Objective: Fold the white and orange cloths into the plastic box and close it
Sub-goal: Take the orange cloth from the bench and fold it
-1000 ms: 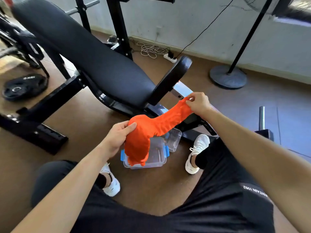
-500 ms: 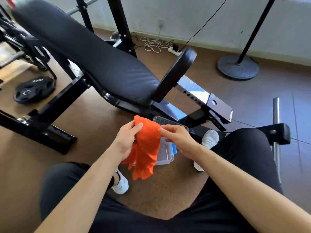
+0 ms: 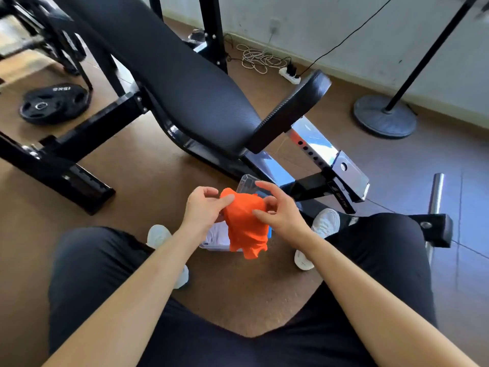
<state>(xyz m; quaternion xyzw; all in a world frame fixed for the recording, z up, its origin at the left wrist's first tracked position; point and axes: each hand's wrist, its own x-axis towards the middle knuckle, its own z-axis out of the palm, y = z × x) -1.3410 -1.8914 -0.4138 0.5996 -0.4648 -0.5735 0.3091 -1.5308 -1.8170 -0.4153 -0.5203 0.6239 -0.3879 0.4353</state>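
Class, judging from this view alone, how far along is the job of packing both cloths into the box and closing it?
Done: something white already lies in the plastic box. In hand: the left hand and right hand hold the orange cloth bunched above it. Left: finish folding, put it in, and fit the lid, which is off, behind the box.

Head-worn camera looks steeply down, close over the lap, onto the floor.
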